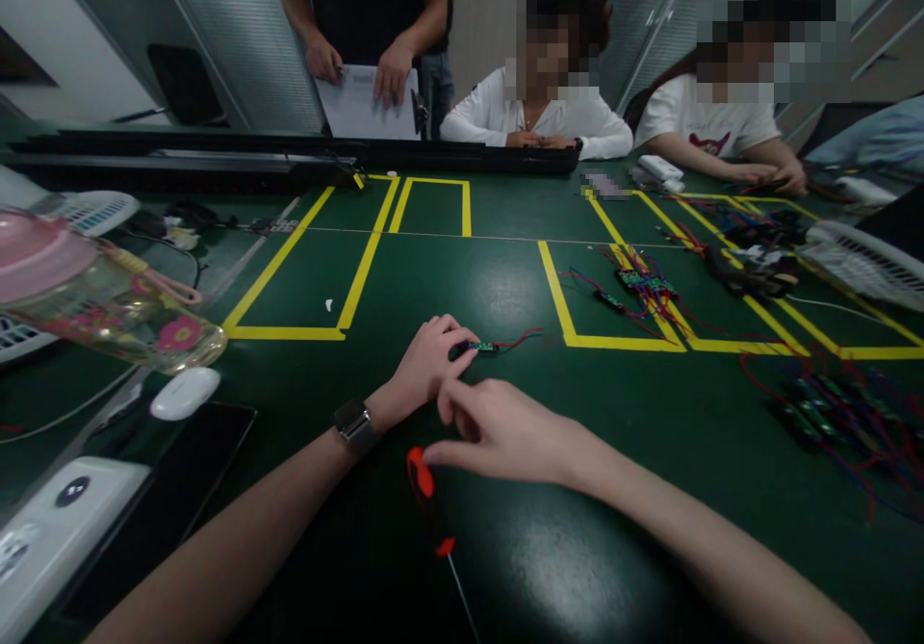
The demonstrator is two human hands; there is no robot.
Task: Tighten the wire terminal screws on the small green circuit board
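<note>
My left hand [431,360], with a dark watch on its wrist, pinches a small green circuit board [485,347] near the table surface. Red wires trail from the board's right end. My right hand [498,427] is just nearer to me, its fingers curled and its thumb apart from them, with nothing gripped. The thumb tip is beside the handle of a red-and-black screwdriver [424,485]; I cannot tell whether they touch. The screwdriver's shaft points toward me. Further right are wired circuit boards [646,283] on yellow tape, and a blurred pile of wired boards [830,413].
Yellow tape [289,333] marks boxes on the green table. At left are a pink-lidded bottle [115,297], a white case [186,393] and a dark phone [194,471]. A long black bar [462,155] lies along the far side, where other people sit and stand.
</note>
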